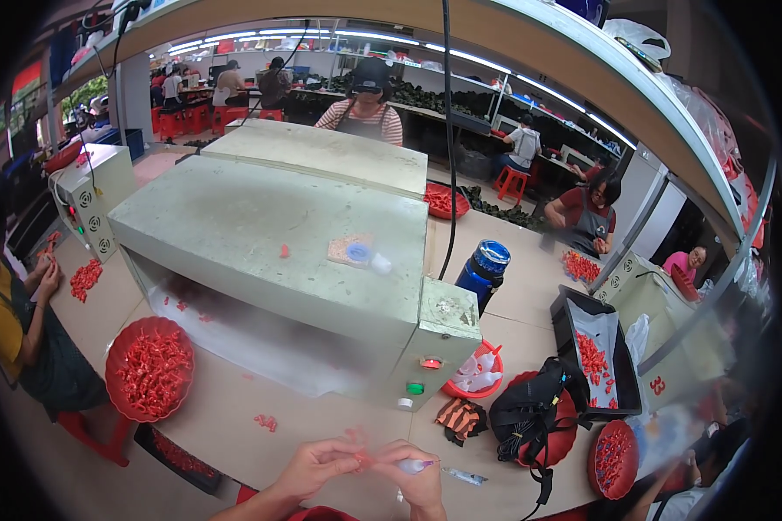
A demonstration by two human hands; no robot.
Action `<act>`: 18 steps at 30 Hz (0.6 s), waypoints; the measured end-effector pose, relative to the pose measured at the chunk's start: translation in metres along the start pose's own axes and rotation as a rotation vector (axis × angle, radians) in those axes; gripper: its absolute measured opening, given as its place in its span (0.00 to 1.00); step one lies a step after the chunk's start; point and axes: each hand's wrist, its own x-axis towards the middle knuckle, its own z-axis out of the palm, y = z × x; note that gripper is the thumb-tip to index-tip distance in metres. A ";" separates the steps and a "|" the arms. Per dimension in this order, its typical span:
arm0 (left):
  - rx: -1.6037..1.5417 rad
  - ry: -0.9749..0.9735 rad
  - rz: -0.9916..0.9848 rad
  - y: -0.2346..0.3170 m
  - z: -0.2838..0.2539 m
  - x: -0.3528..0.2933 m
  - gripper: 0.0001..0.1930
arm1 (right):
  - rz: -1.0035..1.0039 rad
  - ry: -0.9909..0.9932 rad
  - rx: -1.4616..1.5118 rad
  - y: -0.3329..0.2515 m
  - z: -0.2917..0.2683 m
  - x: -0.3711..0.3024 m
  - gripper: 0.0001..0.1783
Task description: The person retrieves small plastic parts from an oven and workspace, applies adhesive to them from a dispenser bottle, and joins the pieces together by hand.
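Low at the front of the table, my left hand (317, 466) pinches a small red piece (362, 460) between thumb and fingertips; its exact shape is blurred. Close beside it, my right hand (419, 488) is closed around a small translucent squeeze bottle (414, 466) with a purplish tint. The two hands nearly meet at the red piece. Just beyond them lies a little cluster of red pieces (267, 423) on the tabletop. A slim, pale tube-like item (465, 476) rests to the right of my right hand.
A pale green machine (278, 234) with an open slot stands ahead. Red bowl of pieces (150, 368) at left; red bowl of squeeze bottles (478, 375), blue flask (484, 271), black bag (539, 408) and black tray (632, 395) at right. Co-workers sit around, one at left (30, 330).
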 end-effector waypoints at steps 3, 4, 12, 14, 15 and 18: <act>-0.003 0.014 -0.014 -0.001 0.000 -0.001 0.12 | 0.025 0.010 0.005 0.000 -0.001 -0.001 0.07; -0.003 0.022 -0.022 -0.001 0.000 -0.001 0.12 | 0.025 0.010 0.005 0.000 -0.001 -0.001 0.07; -0.031 0.026 -0.020 -0.002 0.001 -0.001 0.12 | -0.026 0.025 0.033 -0.003 0.003 0.003 0.07; -0.038 0.022 -0.008 -0.002 0.002 -0.001 0.12 | -0.013 0.024 0.035 -0.002 0.003 0.000 0.07; -0.058 0.032 -0.016 -0.001 0.004 -0.002 0.12 | -0.001 0.025 0.034 -0.001 0.003 0.000 0.07; -0.075 0.042 -0.027 -0.001 0.004 -0.003 0.12 | 0.007 0.031 0.058 0.001 0.003 -0.003 0.07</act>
